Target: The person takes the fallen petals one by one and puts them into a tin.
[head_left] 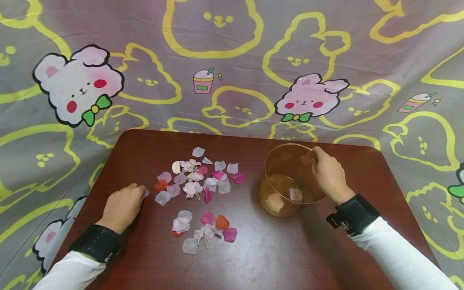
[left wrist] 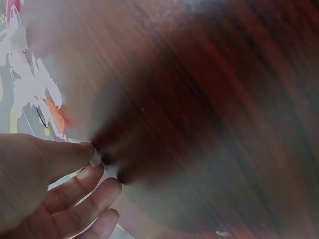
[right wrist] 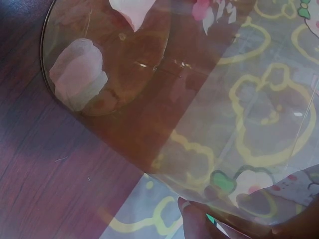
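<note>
A clear amber plastic cup [head_left: 269, 186] stands tilted on the brown table [head_left: 282, 253], right of centre. My right hand [head_left: 316, 158] grips its far rim, with fingers [right wrist: 197, 223] seen through the wall in the right wrist view. Inside the cup lie a peach petal [head_left: 274, 201] and a pale pink petal [head_left: 295, 195], the latter large [right wrist: 77, 74] in the right wrist view. My left hand [head_left: 142, 192] rests on the table at the left and pinches a small pale petal [left wrist: 95, 159] between thumb and fingers [left wrist: 87, 174].
Several loose pink, white and red petals [head_left: 197, 177] lie in a cluster mid-table, with a smaller group [head_left: 204, 229] nearer me. A grey cartoon-print cloth [head_left: 232, 72] hangs behind and around the table. The left wrist view is blurred.
</note>
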`<state>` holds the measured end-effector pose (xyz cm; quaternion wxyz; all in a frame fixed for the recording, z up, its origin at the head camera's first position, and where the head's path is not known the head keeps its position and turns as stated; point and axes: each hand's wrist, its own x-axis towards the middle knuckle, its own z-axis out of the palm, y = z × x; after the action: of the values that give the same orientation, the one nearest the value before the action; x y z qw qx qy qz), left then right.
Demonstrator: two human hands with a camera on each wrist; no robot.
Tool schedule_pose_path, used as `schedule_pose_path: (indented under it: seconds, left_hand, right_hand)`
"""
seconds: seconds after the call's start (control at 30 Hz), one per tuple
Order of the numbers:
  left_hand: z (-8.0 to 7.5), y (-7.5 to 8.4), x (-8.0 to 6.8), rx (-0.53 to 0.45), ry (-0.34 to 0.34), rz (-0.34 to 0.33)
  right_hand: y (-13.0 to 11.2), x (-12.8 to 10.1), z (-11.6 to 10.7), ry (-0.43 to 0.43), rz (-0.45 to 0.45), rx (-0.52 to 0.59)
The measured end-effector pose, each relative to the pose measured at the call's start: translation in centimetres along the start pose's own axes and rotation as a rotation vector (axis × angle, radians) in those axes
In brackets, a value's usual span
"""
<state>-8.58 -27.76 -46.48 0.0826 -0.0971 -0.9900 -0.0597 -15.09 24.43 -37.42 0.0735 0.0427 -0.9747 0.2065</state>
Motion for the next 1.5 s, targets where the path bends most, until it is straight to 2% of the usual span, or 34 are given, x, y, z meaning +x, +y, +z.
schedule_pose_path:
  seconds: [0.2, 0.33, 0.5, 0.7, 0.83, 1.03, 1.13, 1.33, 1.5]
  left_hand:
    - [-0.2, -0.1, 0.2, -0.026, -0.017, -0.018]
    - [-0.5, -0.1, 0.5, -0.036, -0.005, -0.019]
    - [-0.9, 0.3, 1.1, -0.059, 0.054, -0.018]
    - [-1.8, 1.7, 2.1, -0.096, 0.115, 0.005]
    - [-2.7, 3.0, 2.9, -0.116, 0.174, 0.043]
    - [-4.5, 5.8, 4.3, -0.122, 0.172, 0.103]
    - [-5.2, 7.2, 4.9, -0.139, 0.193, 0.146]
    - [-5.7, 10.4, 6.2, -0.182, 0.269, 0.271]
    - [-5.9, 13.1, 6.7, -0.213, 0.287, 0.359]
  right_hand:
    - [0.0, 0.1, 0.1, 0.007, -0.006, -0.005]
    - [0.0, 0.2, 0.1, 0.005, -0.006, -0.008]
    - [0.0, 0.2, 0.0, 0.01, -0.005, -0.005]
    - [0.0, 0.1, 0.0, -0.001, 0.001, 0.006]
    - [0.0, 0.1, 0.0, 0.001, -0.002, 0.006]
    - [-0.1, 0.2, 0.1, 0.0, -0.006, 0.002]
    - [-0.1, 0.2, 0.0, 0.001, -0.01, 0.002]
    - [-0.1, 0.1, -0.1, -0.002, -0.007, 0.003]
    - [-0.1, 0.0, -0.2, -0.009, -0.002, 0.001]
